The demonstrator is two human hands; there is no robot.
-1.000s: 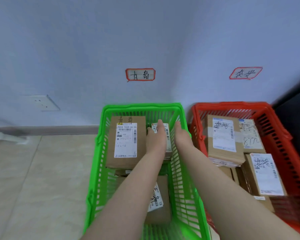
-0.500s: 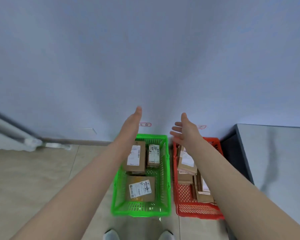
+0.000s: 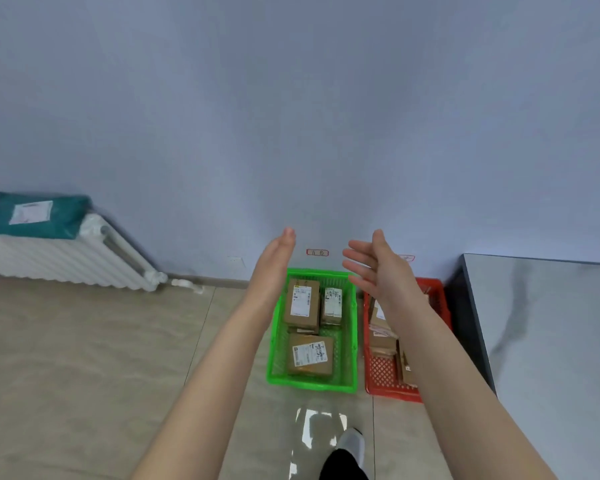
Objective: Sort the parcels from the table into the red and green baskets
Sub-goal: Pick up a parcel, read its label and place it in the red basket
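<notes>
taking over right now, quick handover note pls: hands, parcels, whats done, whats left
Left hand: open, empty, raised.
Right hand: open, empty, raised.
Green basket, on the floor: three cardboard parcels show in it.
Red basket, beside it: several more, partly hidden by the right arm.
Done: those are sorted.
Left: cannot tell. Only part of the grey table shows, so check the rest. A teal mailer bag lies on the radiator.

One green plastic basket point(image 3: 312, 388), one red plastic basket point(image 3: 383, 375). Three brown cardboard parcels point(image 3: 302, 306) show beside the left grip point(image 3: 274, 261); those behind the right grip point(image 3: 381, 268) cannot be counted. One teal mailer point(image 3: 39, 216).
</notes>
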